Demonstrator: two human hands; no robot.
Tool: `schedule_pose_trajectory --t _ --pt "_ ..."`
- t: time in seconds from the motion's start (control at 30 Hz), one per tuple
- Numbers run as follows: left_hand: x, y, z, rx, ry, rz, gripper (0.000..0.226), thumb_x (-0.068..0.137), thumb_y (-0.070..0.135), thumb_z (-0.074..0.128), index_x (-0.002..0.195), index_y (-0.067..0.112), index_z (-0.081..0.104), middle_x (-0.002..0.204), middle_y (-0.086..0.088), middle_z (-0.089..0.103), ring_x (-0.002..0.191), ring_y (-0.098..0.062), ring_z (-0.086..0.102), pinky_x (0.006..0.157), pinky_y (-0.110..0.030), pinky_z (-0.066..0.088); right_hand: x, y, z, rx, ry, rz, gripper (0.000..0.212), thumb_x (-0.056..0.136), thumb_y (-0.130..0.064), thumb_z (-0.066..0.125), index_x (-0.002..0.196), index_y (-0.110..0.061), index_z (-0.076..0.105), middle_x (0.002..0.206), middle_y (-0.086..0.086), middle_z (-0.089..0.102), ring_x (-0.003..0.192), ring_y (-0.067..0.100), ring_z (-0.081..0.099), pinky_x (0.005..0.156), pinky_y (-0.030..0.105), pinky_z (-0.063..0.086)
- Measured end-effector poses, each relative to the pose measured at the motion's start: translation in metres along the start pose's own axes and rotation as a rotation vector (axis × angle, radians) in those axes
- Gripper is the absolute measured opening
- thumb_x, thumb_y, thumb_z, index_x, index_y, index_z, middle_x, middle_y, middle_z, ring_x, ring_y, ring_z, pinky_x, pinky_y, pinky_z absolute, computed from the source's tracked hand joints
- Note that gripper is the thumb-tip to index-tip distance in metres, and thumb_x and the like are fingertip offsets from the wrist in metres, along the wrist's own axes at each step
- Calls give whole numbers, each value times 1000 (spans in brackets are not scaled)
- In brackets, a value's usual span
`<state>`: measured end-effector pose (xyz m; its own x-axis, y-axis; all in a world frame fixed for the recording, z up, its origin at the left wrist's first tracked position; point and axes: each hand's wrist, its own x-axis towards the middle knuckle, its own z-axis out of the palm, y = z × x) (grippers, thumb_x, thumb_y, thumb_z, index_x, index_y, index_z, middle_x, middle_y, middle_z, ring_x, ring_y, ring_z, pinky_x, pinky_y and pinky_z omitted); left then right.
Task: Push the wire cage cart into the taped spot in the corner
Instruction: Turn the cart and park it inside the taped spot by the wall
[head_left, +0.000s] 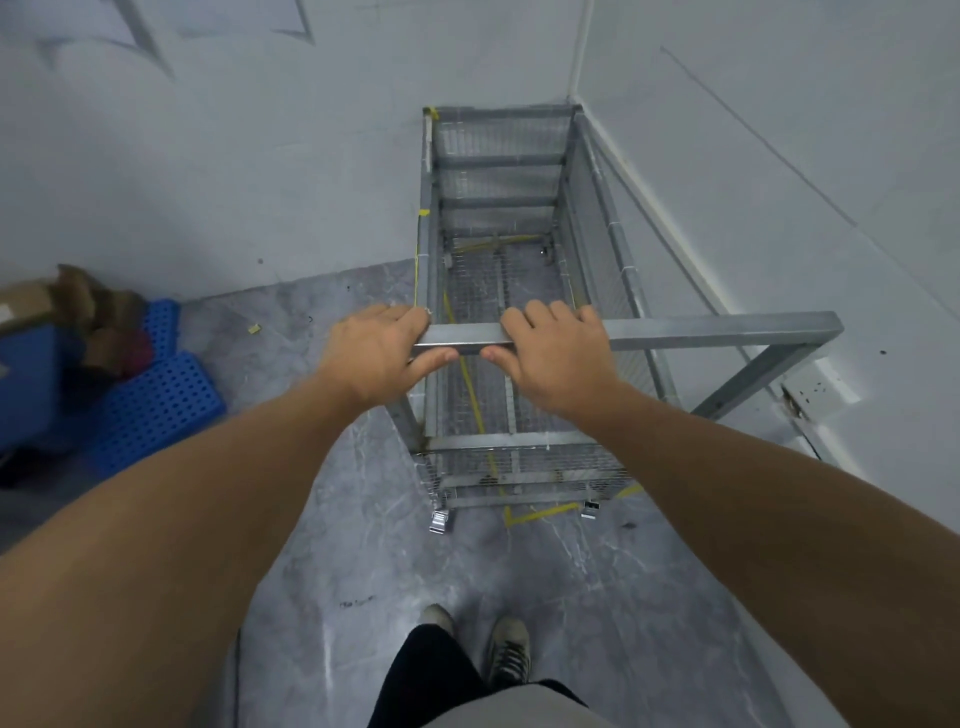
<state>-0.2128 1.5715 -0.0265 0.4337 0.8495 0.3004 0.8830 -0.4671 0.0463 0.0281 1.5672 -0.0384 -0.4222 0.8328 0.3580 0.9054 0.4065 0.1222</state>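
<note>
A tall grey wire cage cart (722, 330) stands in the room's corner, its far end against the back wall and its right side close to the right wall. My left hand (376, 353) grips the near top rail at its left corner. My right hand (553, 353) grips the same rail just beside it, thumbs nearly touching. Yellow floor tape (540, 513) shows below the cart's near end, and more tape lines are visible through the mesh floor. Two near casters sit beside the tape corner.
Blue perforated plastic crates (156, 395) and a torn cardboard box (78, 306) sit on the floor to the left. White walls close the corner ahead and to the right. My feet (478, 644) stand on grey marbled floor behind the cart.
</note>
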Motion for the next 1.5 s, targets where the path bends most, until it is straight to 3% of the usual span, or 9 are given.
schedule_pose_trajectory --t 0.2,0.6,1.07,1.5 --pt "-1 0 1 26 21 11 58 86 70 34 82 16 52 76 -5 61 69 -28 56 53 -30 34 1 -1 -2 -2 -27 0 54 96 -62 28 102 -15 54 93 7 62 83 31 57 74 45 39" --pt "-4 6 -1 30 60 -20 52 86 67 40 76 17 48 69 -3 59 61 -19 44 52 -27 29 -1 -1 0 -8 75 2 51 95 -63 36 96 -16 56 83 4 60 74 28 56 70 41 38" --pt "-7 2 3 -32 48 -40 52 87 67 41 79 17 51 71 -2 61 65 -24 55 63 -33 35 1 1 -3 -4 54 -41 51 96 -62 35 98 -15 55 82 6 61 71 29 57 67 41 40" --pt "-1 2 -4 4 61 45 52 87 66 39 75 16 51 65 -1 60 56 -21 53 48 -25 28 -1 -1 -1 2 77 0 51 96 -62 35 97 -15 55 85 5 60 74 28 55 69 42 38"
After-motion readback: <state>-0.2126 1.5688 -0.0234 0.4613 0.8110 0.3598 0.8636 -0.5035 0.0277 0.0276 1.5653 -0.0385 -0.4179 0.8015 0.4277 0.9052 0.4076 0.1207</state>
